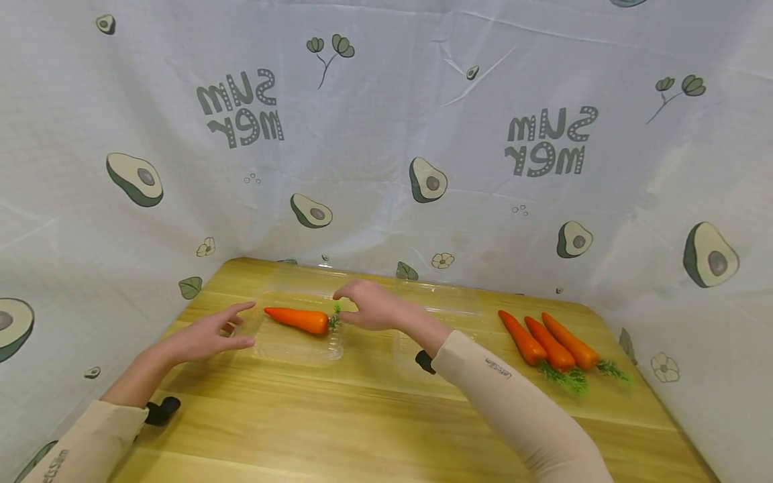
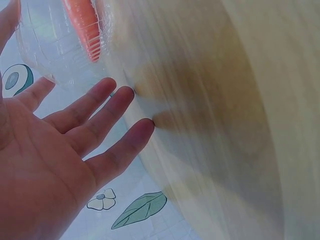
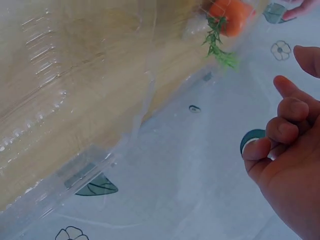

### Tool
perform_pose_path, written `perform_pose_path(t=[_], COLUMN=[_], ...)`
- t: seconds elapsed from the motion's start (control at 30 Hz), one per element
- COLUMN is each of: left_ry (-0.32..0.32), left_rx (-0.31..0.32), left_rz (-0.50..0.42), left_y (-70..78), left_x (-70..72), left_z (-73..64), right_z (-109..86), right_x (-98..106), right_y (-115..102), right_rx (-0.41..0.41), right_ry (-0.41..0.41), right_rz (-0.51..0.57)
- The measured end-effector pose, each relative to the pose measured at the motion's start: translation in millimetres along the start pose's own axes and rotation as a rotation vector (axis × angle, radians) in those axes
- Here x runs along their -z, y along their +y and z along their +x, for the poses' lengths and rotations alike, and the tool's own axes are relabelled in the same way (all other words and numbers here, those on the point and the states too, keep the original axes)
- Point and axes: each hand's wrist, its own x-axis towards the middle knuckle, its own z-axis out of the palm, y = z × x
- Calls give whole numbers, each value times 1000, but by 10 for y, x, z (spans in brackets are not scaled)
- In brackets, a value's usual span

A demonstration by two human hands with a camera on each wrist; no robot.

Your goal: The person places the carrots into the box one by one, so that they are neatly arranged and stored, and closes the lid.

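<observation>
the carrot lay in the clear plastic tray on the wooden table, the right hand loosely curled just beside its green top (holding nothing), the left hand flat-fingered near the tray's other end.

4 carrots – 2 clear trays

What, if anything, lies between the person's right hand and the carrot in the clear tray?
Nothing visible does. The right hand is at the leafy end of the carrot, which lies in the clear tray. The left hand hovers open at the tray's other side.
</observation>
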Motion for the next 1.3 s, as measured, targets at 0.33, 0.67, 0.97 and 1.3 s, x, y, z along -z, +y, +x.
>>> perform_pose_path(t=[0.33,0.67,0.97,1.3], left_ry=[-5,-2,-8,-11], left_rx=[2,0,-4,-6], left_rz=[1,6,1,-3], left_y=[-1,-3,-7,7], left_x=[-7,-20,-18,-2], left_z=[5,8,15,-7], right_z=[-235,-506,-810,-1078], right_x=[46,109,175,279], right_y=[126,248,367,447], right_rx=[5,-74,-127,-139], right_ry=[60,95,144,182], right_rz=[58,68,105,119])
